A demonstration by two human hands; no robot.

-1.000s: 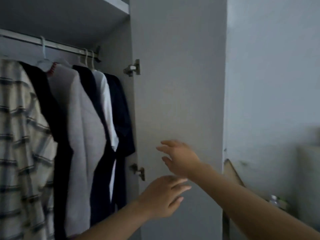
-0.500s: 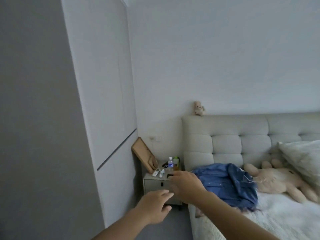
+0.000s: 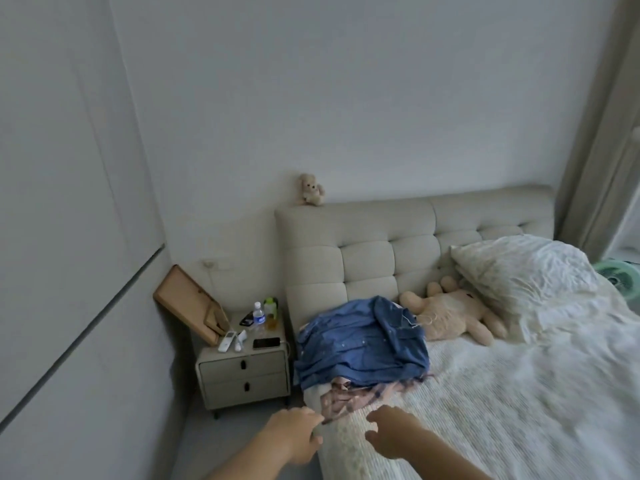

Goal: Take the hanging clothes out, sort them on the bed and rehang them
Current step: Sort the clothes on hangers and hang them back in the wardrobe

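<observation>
A pile of clothes lies on the bed (image 3: 519,393) near its left edge. On top is a blue denim shirt (image 3: 363,341), and under it a pink patterned garment (image 3: 349,398) sticks out toward me. My left hand (image 3: 294,438) hovers at the bed's near left corner, fingers loosely bent, holding nothing. My right hand (image 3: 394,436) is spread over the white cover just in front of the pile, also empty. The wardrobe's hanging clothes are out of view.
A closed wardrobe door (image 3: 69,237) fills the left side. A bedside table (image 3: 242,368) with a bottle, phone and remotes stands between it and the bed. A plush toy (image 3: 453,315) and a pillow (image 3: 519,271) lie by the headboard.
The view has swung right from the open wardrobe with its hanging clothes to the bed. Both empty hands have come down toward the clothes pile.
</observation>
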